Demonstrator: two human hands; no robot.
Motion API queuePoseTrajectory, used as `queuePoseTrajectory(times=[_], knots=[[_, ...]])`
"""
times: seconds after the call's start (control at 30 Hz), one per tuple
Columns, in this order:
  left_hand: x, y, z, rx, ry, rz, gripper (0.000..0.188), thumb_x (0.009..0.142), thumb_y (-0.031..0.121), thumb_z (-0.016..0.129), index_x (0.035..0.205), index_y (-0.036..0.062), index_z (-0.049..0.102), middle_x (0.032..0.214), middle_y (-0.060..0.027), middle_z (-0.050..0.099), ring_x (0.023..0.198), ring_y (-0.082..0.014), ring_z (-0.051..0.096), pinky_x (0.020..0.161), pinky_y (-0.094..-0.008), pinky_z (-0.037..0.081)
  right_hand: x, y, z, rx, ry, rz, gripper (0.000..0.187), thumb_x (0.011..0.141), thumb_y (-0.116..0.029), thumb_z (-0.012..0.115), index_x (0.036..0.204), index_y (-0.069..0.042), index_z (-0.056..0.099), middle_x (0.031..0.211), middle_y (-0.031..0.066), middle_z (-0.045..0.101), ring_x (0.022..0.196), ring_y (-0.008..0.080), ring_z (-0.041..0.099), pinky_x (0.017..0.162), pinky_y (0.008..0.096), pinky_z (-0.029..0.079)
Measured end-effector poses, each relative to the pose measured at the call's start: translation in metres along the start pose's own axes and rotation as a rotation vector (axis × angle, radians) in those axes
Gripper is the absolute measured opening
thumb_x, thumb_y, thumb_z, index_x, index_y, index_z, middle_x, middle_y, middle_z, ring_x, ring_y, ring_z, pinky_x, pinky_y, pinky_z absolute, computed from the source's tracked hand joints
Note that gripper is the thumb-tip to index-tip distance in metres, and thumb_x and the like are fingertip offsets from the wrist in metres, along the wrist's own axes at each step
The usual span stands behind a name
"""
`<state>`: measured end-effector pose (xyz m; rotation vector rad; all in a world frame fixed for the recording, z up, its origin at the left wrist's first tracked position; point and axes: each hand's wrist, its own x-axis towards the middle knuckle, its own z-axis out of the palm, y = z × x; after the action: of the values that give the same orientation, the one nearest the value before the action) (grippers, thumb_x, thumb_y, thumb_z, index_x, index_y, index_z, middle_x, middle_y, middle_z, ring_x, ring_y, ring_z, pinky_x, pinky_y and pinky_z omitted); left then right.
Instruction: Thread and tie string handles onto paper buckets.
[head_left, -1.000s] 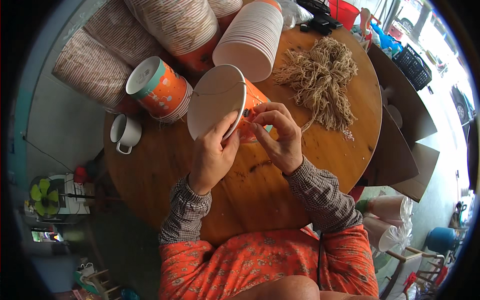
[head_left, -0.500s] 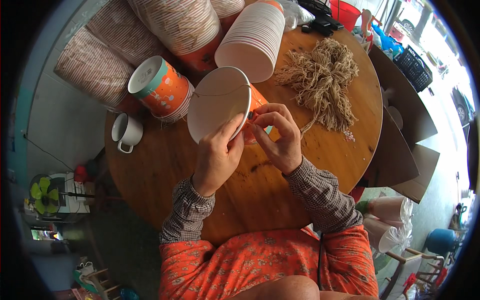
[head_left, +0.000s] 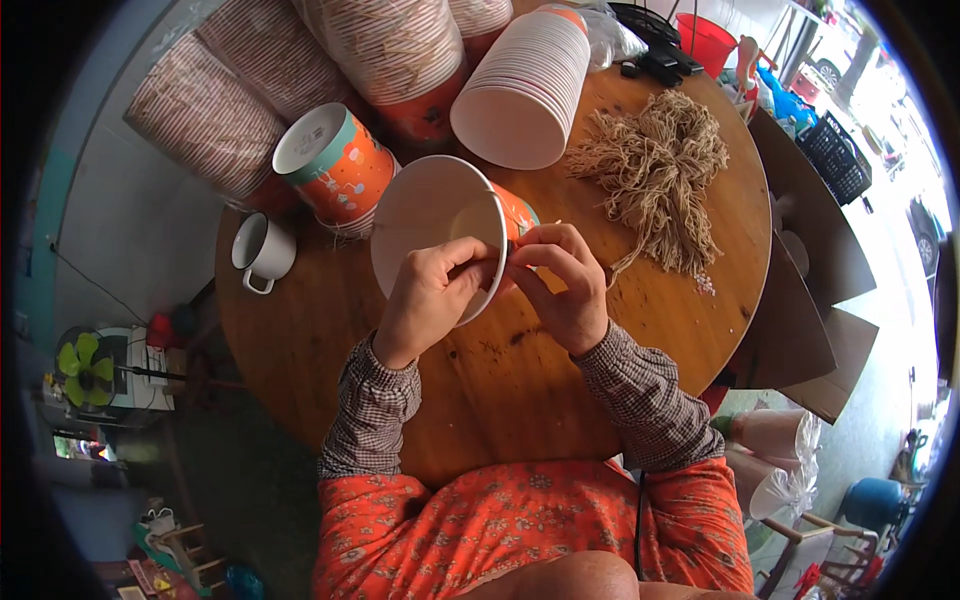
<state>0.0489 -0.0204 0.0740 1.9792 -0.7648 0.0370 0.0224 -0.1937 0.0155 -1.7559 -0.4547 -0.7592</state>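
Observation:
A paper bucket (head_left: 425, 205), white inside with an orange printed outside, lies tilted over the table with its mouth toward me. My left hand (head_left: 430, 295) grips its rim at the near right side, thumb and fingers closed on the edge. Just outside that rim, my right hand (head_left: 565, 285) is closed in a pinch, its fingertips meeting those of the left. What the right fingertips hold is too small and covered to make out. Right of the hands lies a loose bundle of tan strings (head_left: 665, 180), one strand trailing toward my right hand.
Behind stand a stack of white buckets (head_left: 515, 125), wrapped bucket stacks (head_left: 215, 110) and an upside-down orange bucket stack (head_left: 345, 180). A white enamel mug (head_left: 265, 250) sits at left on the round wooden table (head_left: 490, 400). An open cardboard box (head_left: 800, 310) adjoins the table's right edge.
The bucket has shifted slightly down and turned a little. The string across its mouth no longer shows there. My left fingers have moved over the rim; both hands stay pinched close together.

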Motion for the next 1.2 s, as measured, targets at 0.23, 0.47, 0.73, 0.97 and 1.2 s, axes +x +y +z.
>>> queuePoseTrajectory(times=[0.23,0.47,0.73,0.97,1.2], knots=[[-0.001,-0.001,-0.003,0.027,-0.02,-0.024,0.009,0.084,0.003,0.06,0.092,-0.0012,0.062,0.076,-0.0129,0.067,0.069,-0.0173,0.067,0.065,-0.0289,0.053,0.001,0.0,-0.002,0.054,-0.119,0.093,0.019,0.078,-0.004,0.073,0.094,-0.005,0.065,0.085,0.0077,0.062,0.075,0.0209,0.064,0.066,0.0323,0.052],[0.002,-0.007,-0.014,0.03,0.116,0.096,0.002,0.085,0.0,0.055,0.085,-0.0004,0.057,0.081,-0.0079,0.063,0.069,-0.0123,0.061,0.064,-0.0282,0.051,0.014,0.014,-0.023,-0.466,-0.02,-0.12,0.011,0.081,-0.006,0.067,0.091,-0.006,0.063,0.085,0.008,0.06,0.071,0.0277,0.062,0.062,0.0358,0.051],[-0.002,0.008,-0.009,-0.654,-0.115,-0.13,0.009,0.097,0.009,0.05,0.097,0.0012,0.055,0.101,-0.0107,0.066,0.077,-0.0086,0.059,0.08,-0.0259,0.05,0.01,0.001,-0.02,-0.293,0.16,-0.199,0.021,0.078,0.004,0.069,0.098,-0.003,0.064,0.108,0.0146,0.062,0.097,0.0285,0.063,0.079,0.0349,0.054],[-0.005,0.0,0.0,-0.786,-0.114,-0.215,0.013,0.098,0.014,0.054,0.101,0.0013,0.056,0.086,-0.004,0.063,0.079,-0.0079,0.061,0.075,-0.0239,0.052,0.007,-0.002,-0.017,-0.162,0.082,-0.323,0.049,0.071,-0.001,0.078,0.114,-0.001,0.055,0.124,0.0203,0.057,0.11,0.0332,0.06,0.088,0.0382,0.053],[-0.009,0.009,0.008,-0.658,-0.021,-0.205,0.018,0.095,0.014,0.061,0.104,0.0008,0.055,0.088,-0.0026,0.063,0.078,-0.0071,0.062,0.069,-0.0221,0.053,0.004,-0.014,-0.015,-0.105,-0.061,-0.396,0.059,0.071,0.0,0.077,0.123,-0.002,0.049,0.128,0.023,0.053,0.111,0.0363,0.059,0.088,0.0399,0.054]])
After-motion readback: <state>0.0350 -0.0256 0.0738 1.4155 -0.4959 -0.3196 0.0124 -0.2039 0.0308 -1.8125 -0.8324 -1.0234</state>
